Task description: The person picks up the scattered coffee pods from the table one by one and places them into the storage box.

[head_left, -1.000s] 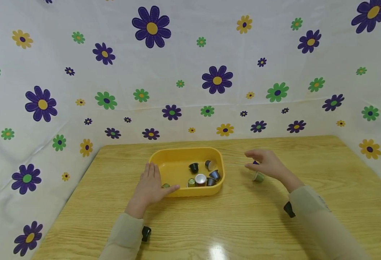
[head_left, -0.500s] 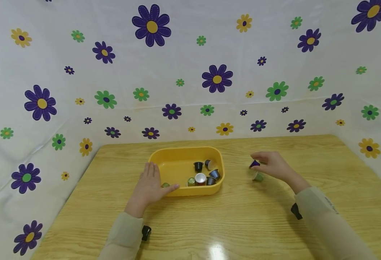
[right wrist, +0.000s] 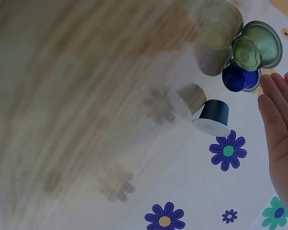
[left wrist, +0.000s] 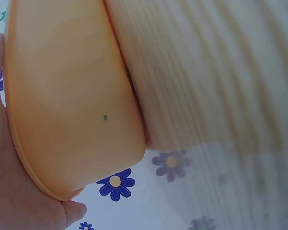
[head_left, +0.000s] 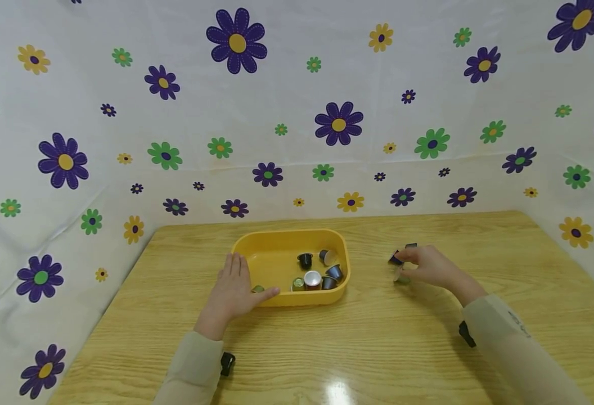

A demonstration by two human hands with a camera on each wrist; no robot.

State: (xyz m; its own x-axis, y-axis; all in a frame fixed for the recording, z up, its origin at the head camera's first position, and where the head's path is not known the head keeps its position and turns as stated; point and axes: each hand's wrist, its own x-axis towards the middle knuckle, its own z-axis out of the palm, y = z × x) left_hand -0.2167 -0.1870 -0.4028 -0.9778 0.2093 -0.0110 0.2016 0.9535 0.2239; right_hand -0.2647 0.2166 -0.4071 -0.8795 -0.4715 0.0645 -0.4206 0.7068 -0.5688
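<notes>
My left hand rests on the left end of a yellow tub, fingers straight over the rim and thumb along the front edge. In the left wrist view the palm lies against the rim of the tub. My right hand is low over a small group of coffee capsules on the table. Its fingertips are right at a blue capsule, beside a light green capsule. Seen from the head, the hand partly covers the green capsule. A dark capsule stands just beyond the fingers.
Inside the tub are several capsules, among them a black one and a silver-topped one, mostly toward its right side. The wooden table is bordered by a white flowered cloth at the back and sides.
My right hand has shifted right and toward me, from the blue capsule to over the green one, uncovering the dark capsule behind. The black capsule in the tub has rocked. My left hand stays put.
</notes>
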